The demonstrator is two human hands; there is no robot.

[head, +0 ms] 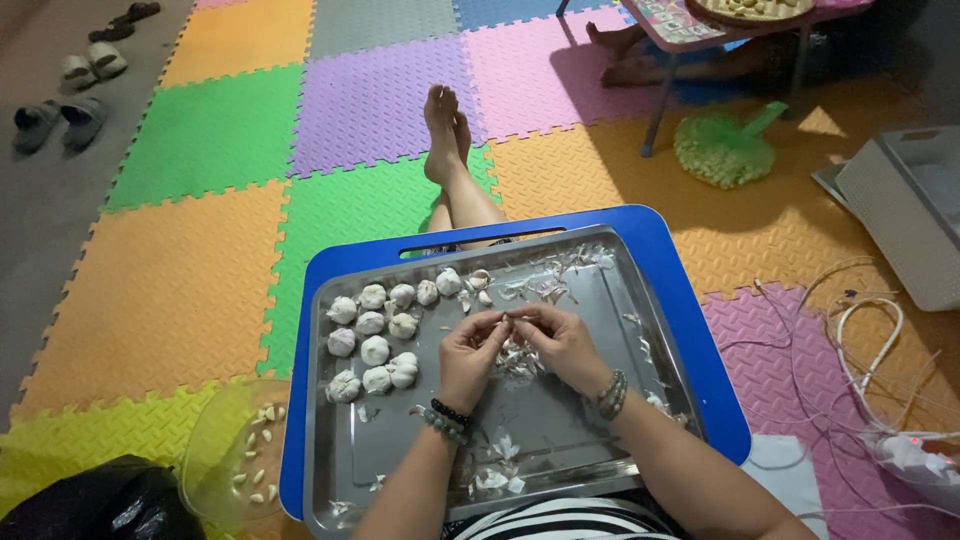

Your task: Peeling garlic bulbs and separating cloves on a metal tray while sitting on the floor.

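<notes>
Both hands meet over the middle of the metal tray [560, 440]. The left hand [470, 355] and right hand [560, 340] have fingers curled and pinched together on one small garlic clove [506, 322] — held between the fingertips, just above a heap of papery peel [518, 362]. Whole garlic bulbs [375, 340] lie grouped on the tray's left side — well clear of the hands.

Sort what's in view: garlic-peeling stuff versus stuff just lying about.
In use: left hand, right hand, clove, garlic bulbs, tray, peels, bowl.
Lying about: shoes, cables, green bag, black bag.
</notes>
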